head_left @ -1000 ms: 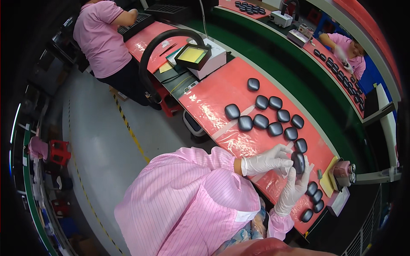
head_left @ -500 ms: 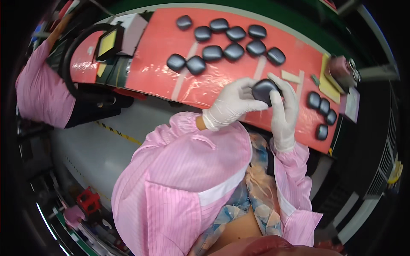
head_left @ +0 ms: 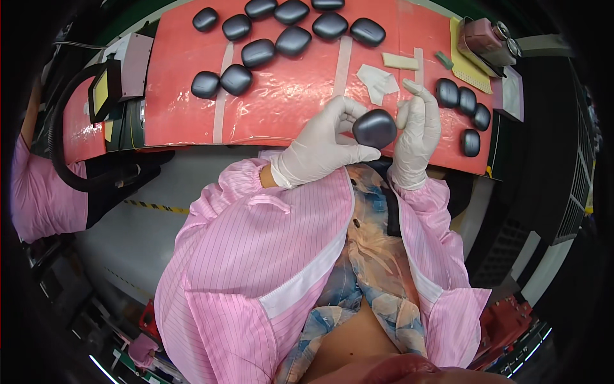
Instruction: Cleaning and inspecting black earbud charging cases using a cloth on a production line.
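Note:
My gloved left hand (head_left: 320,141) grips a pebble-shaped dark grey piece (head_left: 375,129) with a satin surface, thumb along its lower edge and fingers behind it. Just to its right, my gloved right hand (head_left: 417,134) is raised with its fingers loosely bent and apart. Nothing shows in it; whether its thumb touches the piece is hard to tell. Beyond my hands, a crumpled white cloth (head_left: 377,83) lies on the red table mat (head_left: 173,83). Several like pieces (head_left: 293,41) are spread over the mat's far and left parts, and a smaller group (head_left: 467,100) sits at the right.
A cream strip (head_left: 400,61) and a small green block (head_left: 444,60) lie beyond my right hand. Pinkish containers (head_left: 481,35) stand at the far right by a yellow sheet (head_left: 467,61). A black ring-shaped hose (head_left: 54,137) and another person's pink sleeve (head_left: 48,198) are at the left.
The view has shifted, so the table appears higher and further left. My right hand has come off the piece's face, leaving it in my left hand. The white cloth now shows.

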A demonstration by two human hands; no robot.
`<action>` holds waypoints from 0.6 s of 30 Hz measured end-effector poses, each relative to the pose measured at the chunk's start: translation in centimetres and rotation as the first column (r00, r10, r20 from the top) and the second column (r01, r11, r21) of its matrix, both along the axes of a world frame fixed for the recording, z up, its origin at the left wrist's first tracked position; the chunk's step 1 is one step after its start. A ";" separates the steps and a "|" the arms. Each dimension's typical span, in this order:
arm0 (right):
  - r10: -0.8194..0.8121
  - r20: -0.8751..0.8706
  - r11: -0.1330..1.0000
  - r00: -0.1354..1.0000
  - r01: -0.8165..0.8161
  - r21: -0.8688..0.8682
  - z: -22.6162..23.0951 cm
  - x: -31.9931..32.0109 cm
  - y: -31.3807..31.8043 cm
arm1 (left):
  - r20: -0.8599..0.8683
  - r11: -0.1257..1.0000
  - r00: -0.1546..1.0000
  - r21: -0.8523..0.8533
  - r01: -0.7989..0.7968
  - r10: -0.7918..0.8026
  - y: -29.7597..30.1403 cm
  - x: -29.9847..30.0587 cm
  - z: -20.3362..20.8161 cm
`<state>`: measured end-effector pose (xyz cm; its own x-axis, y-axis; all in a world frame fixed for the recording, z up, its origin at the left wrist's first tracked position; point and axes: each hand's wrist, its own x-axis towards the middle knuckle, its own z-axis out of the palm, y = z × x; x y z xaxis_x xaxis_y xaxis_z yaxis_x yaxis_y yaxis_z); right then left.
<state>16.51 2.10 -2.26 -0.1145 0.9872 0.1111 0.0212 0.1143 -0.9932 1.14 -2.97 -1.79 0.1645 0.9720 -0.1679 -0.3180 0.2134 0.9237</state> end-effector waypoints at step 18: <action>0.116 0.354 0.949 0.928 -0.209 0.237 -1.1 -2.1 1.7 | 0.290 0.951 0.940 -0.192 0.243 -0.181 -0.2 -4.2 0.1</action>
<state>14.37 3.82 -3.33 -0.3471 0.8907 0.2937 0.3022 0.4027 -0.8640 -3.10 -3.20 -1.68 0.4309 0.8523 -0.2964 -0.4698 0.4923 0.7327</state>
